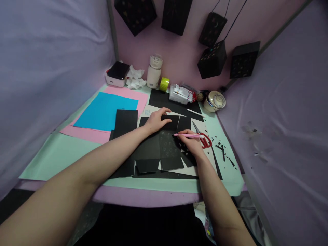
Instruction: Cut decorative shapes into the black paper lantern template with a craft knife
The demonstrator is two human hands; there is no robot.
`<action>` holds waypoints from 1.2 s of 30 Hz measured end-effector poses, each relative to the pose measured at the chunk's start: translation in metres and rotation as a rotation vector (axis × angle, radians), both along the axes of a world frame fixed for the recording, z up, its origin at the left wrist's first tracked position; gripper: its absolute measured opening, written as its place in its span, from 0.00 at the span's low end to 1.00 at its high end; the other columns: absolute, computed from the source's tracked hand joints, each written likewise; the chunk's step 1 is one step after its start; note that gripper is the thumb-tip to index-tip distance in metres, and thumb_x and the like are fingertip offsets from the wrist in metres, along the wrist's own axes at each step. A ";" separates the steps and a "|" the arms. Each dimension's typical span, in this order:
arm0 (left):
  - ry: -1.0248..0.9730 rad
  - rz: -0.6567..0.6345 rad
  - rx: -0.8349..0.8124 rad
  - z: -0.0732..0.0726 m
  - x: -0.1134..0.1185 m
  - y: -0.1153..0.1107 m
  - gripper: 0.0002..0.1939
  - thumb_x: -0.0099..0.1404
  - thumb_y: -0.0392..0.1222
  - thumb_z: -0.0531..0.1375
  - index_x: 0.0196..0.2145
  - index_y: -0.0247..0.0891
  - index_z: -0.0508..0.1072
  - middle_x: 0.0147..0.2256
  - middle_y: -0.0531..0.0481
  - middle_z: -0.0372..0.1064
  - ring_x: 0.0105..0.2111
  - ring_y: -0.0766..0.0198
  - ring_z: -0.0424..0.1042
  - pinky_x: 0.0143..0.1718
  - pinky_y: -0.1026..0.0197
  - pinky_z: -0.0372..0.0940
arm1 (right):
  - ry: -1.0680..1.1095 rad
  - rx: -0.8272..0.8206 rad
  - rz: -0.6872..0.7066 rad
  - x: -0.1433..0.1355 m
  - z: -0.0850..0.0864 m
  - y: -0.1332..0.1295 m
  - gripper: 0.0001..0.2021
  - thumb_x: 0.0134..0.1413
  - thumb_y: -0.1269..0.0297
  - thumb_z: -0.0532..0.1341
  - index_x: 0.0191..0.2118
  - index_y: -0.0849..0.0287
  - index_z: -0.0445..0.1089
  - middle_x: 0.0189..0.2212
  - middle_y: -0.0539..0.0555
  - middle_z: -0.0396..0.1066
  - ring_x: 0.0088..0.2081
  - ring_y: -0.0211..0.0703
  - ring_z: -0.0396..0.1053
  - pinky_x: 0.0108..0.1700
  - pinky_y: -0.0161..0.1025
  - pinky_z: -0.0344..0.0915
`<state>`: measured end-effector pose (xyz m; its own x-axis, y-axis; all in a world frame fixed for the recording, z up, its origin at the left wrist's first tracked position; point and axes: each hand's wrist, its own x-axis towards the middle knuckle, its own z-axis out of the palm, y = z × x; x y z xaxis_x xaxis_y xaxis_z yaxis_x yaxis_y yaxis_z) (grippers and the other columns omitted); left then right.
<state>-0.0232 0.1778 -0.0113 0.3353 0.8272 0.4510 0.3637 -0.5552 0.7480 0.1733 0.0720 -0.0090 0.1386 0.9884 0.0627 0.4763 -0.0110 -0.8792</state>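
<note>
Black paper cut with flaps lies in front of me, and small pale drawn shapes, among them hearts and a star, show on its middle panel. My left hand rests on the paper's upper part, fingers apart, holding nothing. In my right hand is a pink pen, gripped between the fingers, its tip at the right side of the drawn panel. Scissors with red handles lie just beyond the right hand, partly over white paper.
Blue and pink sheets lie left. Black scraps are scattered right. Along the back stand a white bottle, yellow tape, a pen box and a lidded jar. Black paper boxes hang above.
</note>
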 end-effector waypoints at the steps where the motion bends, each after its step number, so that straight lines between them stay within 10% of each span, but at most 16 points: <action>1: -0.002 0.000 0.000 0.000 0.000 0.000 0.18 0.59 0.37 0.66 0.47 0.39 0.70 0.41 0.50 0.73 0.43 0.60 0.72 0.48 0.57 0.64 | 0.003 -0.002 -0.002 0.000 0.000 0.000 0.12 0.48 0.53 0.65 0.32 0.57 0.75 0.29 0.50 0.75 0.31 0.40 0.69 0.32 0.36 0.62; 36: -0.044 0.000 0.042 -0.004 0.001 0.003 0.17 0.58 0.36 0.67 0.45 0.39 0.71 0.42 0.51 0.74 0.43 0.60 0.73 0.46 0.58 0.65 | 0.067 -0.052 -0.038 0.002 0.002 -0.001 0.08 0.48 0.57 0.64 0.31 0.55 0.75 0.28 0.49 0.76 0.32 0.41 0.71 0.33 0.37 0.63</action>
